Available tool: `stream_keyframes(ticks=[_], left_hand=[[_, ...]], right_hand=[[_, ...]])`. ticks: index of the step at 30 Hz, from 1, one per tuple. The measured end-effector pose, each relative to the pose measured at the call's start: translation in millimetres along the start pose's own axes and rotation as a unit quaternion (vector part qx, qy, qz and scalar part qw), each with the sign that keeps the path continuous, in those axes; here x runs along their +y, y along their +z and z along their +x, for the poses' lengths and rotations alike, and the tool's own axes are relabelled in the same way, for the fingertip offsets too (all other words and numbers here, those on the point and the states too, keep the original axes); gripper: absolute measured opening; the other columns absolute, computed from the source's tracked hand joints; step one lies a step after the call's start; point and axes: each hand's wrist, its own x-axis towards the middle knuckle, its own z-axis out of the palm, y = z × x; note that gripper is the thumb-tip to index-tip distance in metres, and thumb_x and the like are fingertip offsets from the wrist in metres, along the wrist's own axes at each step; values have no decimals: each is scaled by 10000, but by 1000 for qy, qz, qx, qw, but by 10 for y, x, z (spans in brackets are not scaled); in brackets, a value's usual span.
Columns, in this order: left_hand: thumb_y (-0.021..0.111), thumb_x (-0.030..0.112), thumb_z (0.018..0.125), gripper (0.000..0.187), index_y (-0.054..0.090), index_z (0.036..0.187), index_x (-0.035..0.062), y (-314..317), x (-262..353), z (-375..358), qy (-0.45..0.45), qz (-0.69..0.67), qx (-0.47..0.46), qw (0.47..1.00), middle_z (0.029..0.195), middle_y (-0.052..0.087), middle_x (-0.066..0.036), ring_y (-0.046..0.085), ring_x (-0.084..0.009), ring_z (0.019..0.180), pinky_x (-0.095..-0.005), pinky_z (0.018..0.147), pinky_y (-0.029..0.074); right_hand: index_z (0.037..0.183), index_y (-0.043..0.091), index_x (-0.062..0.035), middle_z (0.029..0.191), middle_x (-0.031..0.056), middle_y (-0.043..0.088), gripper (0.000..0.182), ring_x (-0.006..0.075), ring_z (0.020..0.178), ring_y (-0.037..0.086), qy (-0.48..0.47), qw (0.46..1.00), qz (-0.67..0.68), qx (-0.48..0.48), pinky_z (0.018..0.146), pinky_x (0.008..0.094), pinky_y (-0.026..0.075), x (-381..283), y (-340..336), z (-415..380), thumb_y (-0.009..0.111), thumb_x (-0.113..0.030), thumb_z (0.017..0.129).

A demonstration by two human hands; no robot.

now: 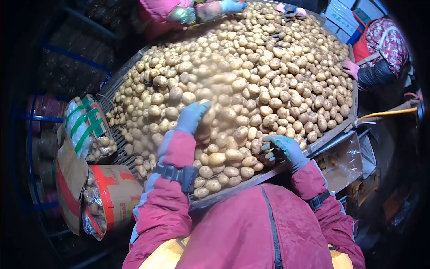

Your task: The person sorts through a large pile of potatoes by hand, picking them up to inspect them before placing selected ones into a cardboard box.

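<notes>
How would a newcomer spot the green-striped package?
Find the big table heaped with potatoes. Two packages stand beside its left end as pictured; pick the upper package. Green bands cross it, whereas its neighbour below, an open cardboard box, is marked with red.

Setting: a produce packing room
Produce: loose potatoes (217, 158) heap a broad, slatted table (329, 139)
Packaging: an open carton (118, 188) holds more potatoes in clear plastic; printed boxes (341, 19) stand across the table
Crew: gloved workers (387, 47) line its edges
</notes>
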Motion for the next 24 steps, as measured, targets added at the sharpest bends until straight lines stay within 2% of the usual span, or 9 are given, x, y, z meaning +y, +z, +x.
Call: stream_keyframes(ticks=[4, 7, 9, 10, 13, 15, 18, 20, 24], left_hand=[[671, 348, 974, 391, 705, 1192, 25, 444, 288, -264, -115, -278, -70, 951, 1075, 713, -59, 688, -150, 925, -319, 783, 572], [653, 373, 984, 415, 697, 1191, 16, 898, 347, -427, -123, -233, -118, 957, 1069, 707, -55, 691, -162, 894, -322, 741, 589], [620, 362, 1009, 400, 694, 1180, 9, 1307, 366, -632, -113, -155, -166, 967, 1055, 707, -64, 688, -158, 901, -323, 783, 580], [593, 332, 1025, 391, 672, 1216, 1, 1457, 369, -745, -24, -90, -248, 964, 1057, 710, -79, 686, -163, 909, -322, 802, 573], [544, 324, 1043, 412, 643, 1281, 3, 1916, 332, -1023, -82, -95, -371, 920, 1065, 718, -97, 679, -169, 907, -310, 791, 564], [527, 341, 1047, 428, 638, 1299, 13, 2099, 475, -1162, -107, -91, -410, 901, 1070, 720, -106, 673, -168, 910, -302, 785, 559], [518, 384, 1046, 444, 657, 1290, 40, 2360, 470, -1181, -127, -42, -490, 862, 1040, 725, -109, 683, -170, 874, -292, 782, 557], [519, 374, 1045, 438, 668, 1273, 31, 2527, 472, -1224, -139, -21, -492, 859, 1016, 725, -106, 683, -172, 863, -289, 782, 554], [532, 341, 1039, 427, 660, 1278, 11, 2813, 482, -1270, -144, -17, -494, 857, 1015, 720, -108, 683, -172, 847, -281, 773, 552]], right_hand=[[1342, 581, -16, 1131, 118, 704, 479, 226, 822, 714, 16, 1000, 16, -19, 688, 323, 574, -171, 137, -115, 566, -371, 1021], [1398, 526, -40, 1217, 109, 674, 505, 230, 935, 704, -54, 996, 66, -25, 703, 317, 577, -52, 76, -121, 550, -386, 1032], [1487, 427, -107, 1384, 126, 563, 554, 271, 1013, 682, -21, 993, 111, -44, 843, 367, 584, -82, 35, -174, 586, -359, 1021], [1440, 479, -96, 1324, 121, 592, 506, 258, 1012, 682, -49, 989, 139, -20, 855, 372, 580, -14, -24, -250, 604, -338, 1014], [1305, 602, -82, 1151, 99, 653, 404, 228, 968, 684, -208, 973, 93, 21, 773, 346, 575, 358, -346, -244, 625, -342, 996], [1198, 681, -68, 1061, 95, 674, 333, 211, 921, 688, -116, 962, 245, -22, 708, 334, 571, 459, -508, -600, 627, -323, 991], [1061, 734, -45, 953, 103, 694, 286, 204, 804, 692, -20, 982, 129, 134, 611, 328, 560, 467, -868, -1233, 618, -295, 987], [990, 734, -5, 873, 138, 702, 335, 225, 709, 698, -173, 956, 152, 179, 617, 348, 596, 762, -1193, -1490, 649, -327, 953], [1034, 689, 15, 904, 150, 707, 299, 239, 725, 704, -145, 903, 218, 342, 596, 372, 610, 941, -1772, -2374, 642, -269, 949]])
